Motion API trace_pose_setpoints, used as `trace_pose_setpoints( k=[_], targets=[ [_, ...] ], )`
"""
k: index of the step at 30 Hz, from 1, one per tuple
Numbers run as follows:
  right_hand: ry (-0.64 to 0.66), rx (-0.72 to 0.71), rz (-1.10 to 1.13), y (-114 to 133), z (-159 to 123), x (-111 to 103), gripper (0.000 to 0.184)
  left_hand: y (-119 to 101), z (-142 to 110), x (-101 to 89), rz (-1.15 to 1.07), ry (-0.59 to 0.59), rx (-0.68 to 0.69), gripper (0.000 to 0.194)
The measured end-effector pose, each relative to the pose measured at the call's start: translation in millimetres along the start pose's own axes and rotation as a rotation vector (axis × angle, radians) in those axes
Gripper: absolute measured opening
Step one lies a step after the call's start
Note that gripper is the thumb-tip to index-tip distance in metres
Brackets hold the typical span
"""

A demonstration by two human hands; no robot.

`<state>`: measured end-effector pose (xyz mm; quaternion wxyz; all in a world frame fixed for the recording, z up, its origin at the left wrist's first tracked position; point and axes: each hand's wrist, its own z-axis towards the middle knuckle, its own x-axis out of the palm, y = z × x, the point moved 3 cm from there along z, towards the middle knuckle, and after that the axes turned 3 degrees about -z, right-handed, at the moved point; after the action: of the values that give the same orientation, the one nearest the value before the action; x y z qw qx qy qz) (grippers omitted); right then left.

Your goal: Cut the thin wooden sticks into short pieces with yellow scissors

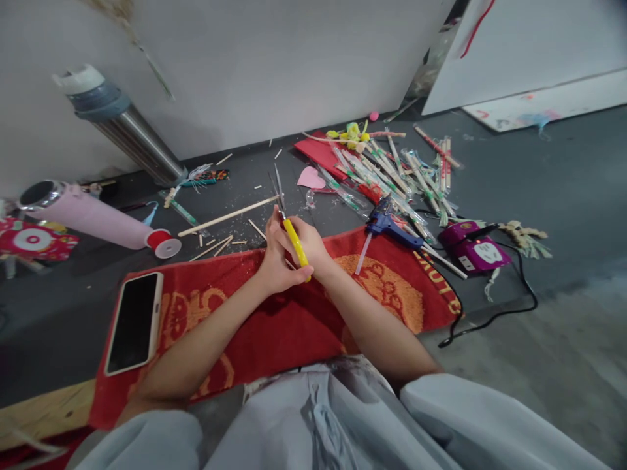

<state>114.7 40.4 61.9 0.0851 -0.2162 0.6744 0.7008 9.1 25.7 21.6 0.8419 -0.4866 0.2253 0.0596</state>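
Both hands meet over the far edge of a red towel (294, 326) spread on the dark floor. My right hand (306, 243) is closed round the yellow handles of a pair of scissors (295, 240), whose thin blades point away and up. My left hand (277, 261) is pinched shut against the scissors, holding something too small to make out near the blades. A long wooden stick (228, 216) lies just beyond the hands among short cut stick pieces.
A phone (133, 322) lies on the towel's left end. A blue glue gun (389, 225), a purple device (474, 251) with a black cable, a pile of wrapped sticks (392, 170), a pink heart (310, 177), a pink bottle (93, 219) and a steel flask (127, 130) surround the work area.
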Motion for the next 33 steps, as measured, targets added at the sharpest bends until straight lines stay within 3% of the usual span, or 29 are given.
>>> trace_pose_setpoints(
  k=[17,24,27,30,33],
  targets=[
    [0.014,-0.013,-0.066,2,4,0,0.039,9,1,-1.6,-0.096,-0.053,0.014,0.120],
    [0.067,0.018,-0.068,5,7,-4,0.042,2,3,-8.4,-0.013,0.002,-0.043,0.117],
    [0.045,0.044,-0.104,4,9,-12,0.044,-16,7,-17.7,0.201,-0.009,-0.002,0.099],
    [-0.022,0.050,-0.207,1,10,-22,0.047,-40,13,-31.2,0.458,-0.066,0.017,0.056],
    [-0.099,0.019,-0.315,-2,9,-26,0.050,-59,17,-44.9,0.714,-0.101,0.050,0.030]
  ],
)
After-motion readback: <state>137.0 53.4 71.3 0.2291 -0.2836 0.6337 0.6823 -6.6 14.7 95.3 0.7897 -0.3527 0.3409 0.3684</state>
